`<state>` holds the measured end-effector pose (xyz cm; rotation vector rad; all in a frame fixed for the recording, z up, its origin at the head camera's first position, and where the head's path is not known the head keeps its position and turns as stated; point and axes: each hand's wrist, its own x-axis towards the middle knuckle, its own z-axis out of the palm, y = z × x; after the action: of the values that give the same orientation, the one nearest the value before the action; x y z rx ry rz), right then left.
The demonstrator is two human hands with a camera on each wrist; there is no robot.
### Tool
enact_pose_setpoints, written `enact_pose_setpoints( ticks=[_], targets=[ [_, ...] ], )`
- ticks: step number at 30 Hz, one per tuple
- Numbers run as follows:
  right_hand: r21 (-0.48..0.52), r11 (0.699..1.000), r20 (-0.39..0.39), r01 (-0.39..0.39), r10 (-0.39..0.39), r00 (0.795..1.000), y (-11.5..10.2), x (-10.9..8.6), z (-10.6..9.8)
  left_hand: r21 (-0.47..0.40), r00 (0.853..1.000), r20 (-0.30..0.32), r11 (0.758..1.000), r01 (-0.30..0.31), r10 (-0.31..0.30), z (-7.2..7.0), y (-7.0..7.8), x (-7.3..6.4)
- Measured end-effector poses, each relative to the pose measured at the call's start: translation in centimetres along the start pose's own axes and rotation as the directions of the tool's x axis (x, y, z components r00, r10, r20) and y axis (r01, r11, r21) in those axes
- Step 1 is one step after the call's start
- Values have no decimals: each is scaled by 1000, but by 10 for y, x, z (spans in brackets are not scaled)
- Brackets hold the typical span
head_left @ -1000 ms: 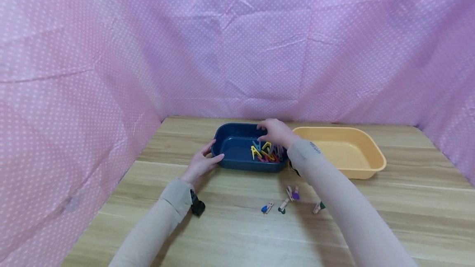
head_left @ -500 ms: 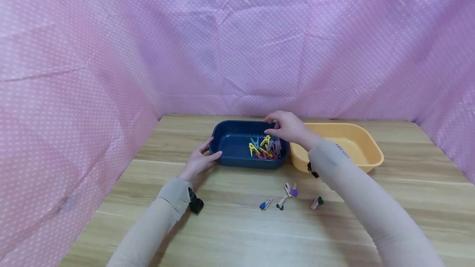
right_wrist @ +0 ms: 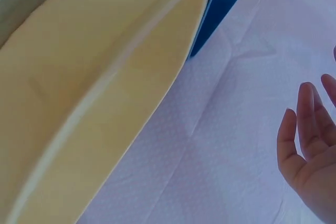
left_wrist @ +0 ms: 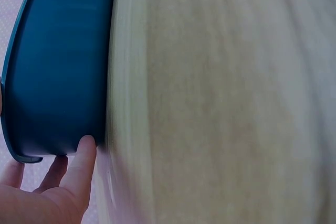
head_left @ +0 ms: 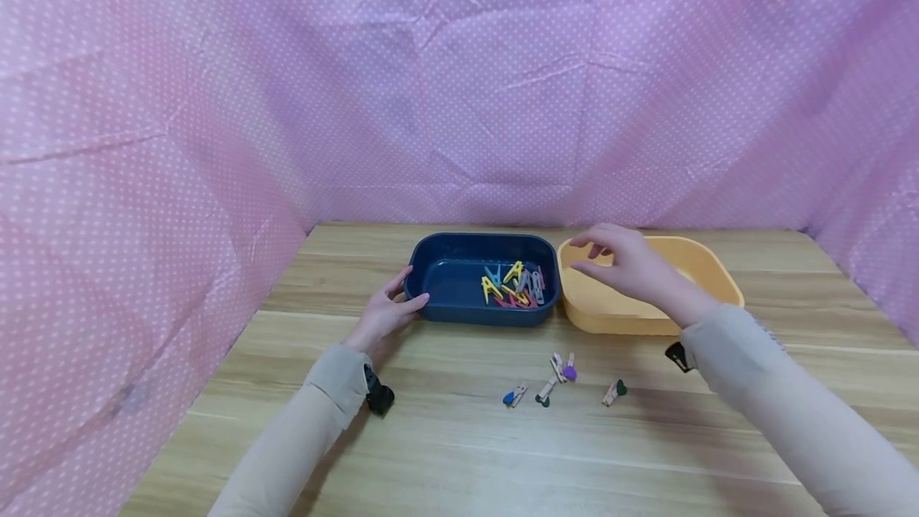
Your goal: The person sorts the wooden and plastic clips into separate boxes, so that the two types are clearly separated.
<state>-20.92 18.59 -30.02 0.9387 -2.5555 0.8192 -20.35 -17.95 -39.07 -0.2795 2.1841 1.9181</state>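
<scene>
right hand is drifting from blue tub to over yellow tub, fingers hanging loose; left hand is gripping blue tub

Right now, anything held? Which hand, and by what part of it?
Left hand grips the blue tray by its left end, thumb on the outer wall. Right hand shows nothing held.
</scene>
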Motion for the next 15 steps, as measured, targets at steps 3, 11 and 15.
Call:
enact_pose_setpoints(
  ticks=[3,11,15],
  targets=[
    [-14,999,-20,-34,34,999,6,-12,-9,0,1000,-1,1000,-2,2,-1,0,1],
    [-100,991,-120,-87,75,990,28,-53,-27,1,1000,7,1000,-5,5,-1,-3,0],
    [-65,974,-111,-216,208,972,46,-77,-43,-1,1000,8,1000,-10,10,0,-3,0]
  ],
)
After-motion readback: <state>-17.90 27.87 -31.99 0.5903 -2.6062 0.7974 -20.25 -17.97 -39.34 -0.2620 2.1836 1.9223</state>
